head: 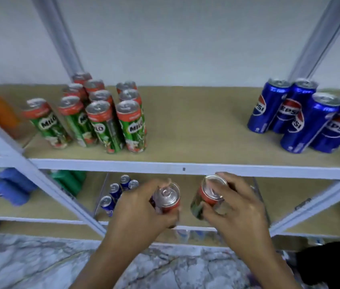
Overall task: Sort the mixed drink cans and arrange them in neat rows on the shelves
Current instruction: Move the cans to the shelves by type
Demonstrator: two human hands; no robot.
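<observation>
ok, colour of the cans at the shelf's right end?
Blue, with the red-white-blue Pepsi logo; head view.

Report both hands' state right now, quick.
Left hand: closed, fingers curled round a red-topped can.
Right hand: closed, fingers curled round a red and green can.

"MILO" is read on the green-and-red cans grouped at the left of the upper shelf; it is partly cut to "LO" on one of them. "PEPSI" with the round logo is read on the blue cans at the right of the same shelf, shown mostly as "EPSI". Print on the two held cans and on the small blue cans lower down cannot be read.
</observation>
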